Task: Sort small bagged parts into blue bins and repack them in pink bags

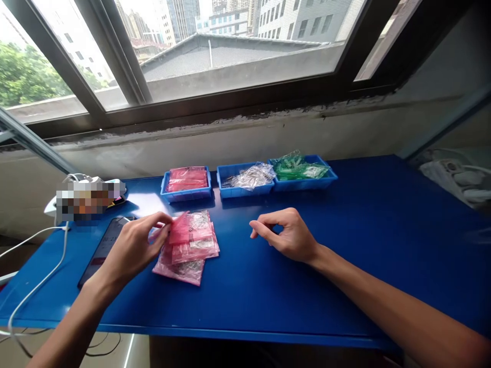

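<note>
My left hand (pixel 148 237) is closed in a pinch on the edge of a pink translucent plastic bag (pixel 191 230) with a small printed mark. Silvery contents show through that bag. It lies over several similar pink bags, overlapping in a loose pile (pixel 184 271) on the blue table. To the right of the pile, my right hand (pixel 287 232) hovers over the table with thumb and fingers curled together into a ring. Nothing shows between its fingertips.
Along the back stand three blue trays: one with pink bags (pixel 163 190), one with clear bags of metal pieces (pixel 245 193), one with green bags (pixel 307 184). A phone (pixel 100 248), white cables (pixel 63 255) and a power strip (pixel 51 205) lie left. A window is behind.
</note>
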The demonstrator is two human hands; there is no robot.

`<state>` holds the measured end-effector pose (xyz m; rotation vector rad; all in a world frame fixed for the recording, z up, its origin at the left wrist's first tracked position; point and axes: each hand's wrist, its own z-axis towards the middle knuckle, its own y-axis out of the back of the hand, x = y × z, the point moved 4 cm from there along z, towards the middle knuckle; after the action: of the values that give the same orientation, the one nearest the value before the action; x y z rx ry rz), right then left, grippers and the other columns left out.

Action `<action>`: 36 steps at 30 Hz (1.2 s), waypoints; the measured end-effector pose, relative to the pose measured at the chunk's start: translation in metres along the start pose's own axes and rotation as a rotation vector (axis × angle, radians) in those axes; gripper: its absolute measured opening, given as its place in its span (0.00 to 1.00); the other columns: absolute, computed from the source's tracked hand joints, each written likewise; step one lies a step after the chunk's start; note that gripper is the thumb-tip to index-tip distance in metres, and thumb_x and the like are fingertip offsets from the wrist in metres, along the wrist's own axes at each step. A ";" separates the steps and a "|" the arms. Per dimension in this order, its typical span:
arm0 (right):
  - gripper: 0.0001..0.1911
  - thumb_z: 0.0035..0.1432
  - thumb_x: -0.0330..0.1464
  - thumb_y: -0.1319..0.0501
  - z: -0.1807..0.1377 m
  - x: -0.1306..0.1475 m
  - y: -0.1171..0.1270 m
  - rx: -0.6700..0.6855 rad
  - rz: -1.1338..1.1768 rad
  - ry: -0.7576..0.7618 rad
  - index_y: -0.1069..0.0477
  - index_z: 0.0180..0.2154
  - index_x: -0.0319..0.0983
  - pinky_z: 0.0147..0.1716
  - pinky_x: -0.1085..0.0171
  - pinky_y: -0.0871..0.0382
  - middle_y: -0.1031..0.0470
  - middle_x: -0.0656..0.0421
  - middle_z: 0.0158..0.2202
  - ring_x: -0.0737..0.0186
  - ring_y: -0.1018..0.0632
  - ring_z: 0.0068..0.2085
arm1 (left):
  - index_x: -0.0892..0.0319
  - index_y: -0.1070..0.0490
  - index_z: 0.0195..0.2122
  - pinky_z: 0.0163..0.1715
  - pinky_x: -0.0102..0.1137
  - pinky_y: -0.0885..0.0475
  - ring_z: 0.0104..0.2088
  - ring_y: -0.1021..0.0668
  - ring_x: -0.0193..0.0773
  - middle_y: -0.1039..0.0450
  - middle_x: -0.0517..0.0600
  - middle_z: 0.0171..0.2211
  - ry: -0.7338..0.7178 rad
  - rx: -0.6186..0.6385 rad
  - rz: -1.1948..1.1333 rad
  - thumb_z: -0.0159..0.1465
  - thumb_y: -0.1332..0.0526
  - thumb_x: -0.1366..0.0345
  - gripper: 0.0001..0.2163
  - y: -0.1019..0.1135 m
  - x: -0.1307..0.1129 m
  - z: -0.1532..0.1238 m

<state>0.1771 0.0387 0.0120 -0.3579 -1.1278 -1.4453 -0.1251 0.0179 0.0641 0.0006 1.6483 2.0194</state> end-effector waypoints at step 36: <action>0.11 0.59 0.40 0.28 0.000 -0.015 0.012 -0.296 0.179 -0.315 0.15 0.32 0.38 0.17 0.67 0.36 0.22 0.59 0.20 0.66 0.27 0.19 | 0.58 0.26 0.34 0.19 0.26 0.38 0.18 0.32 0.31 0.34 0.41 0.17 0.219 -0.046 -0.929 0.66 0.31 0.53 0.14 -0.078 -0.049 0.043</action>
<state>0.1916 0.0495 0.0051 -0.8983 -1.0960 -1.4279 -0.0384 0.0469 0.0195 -0.8620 1.3349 1.3485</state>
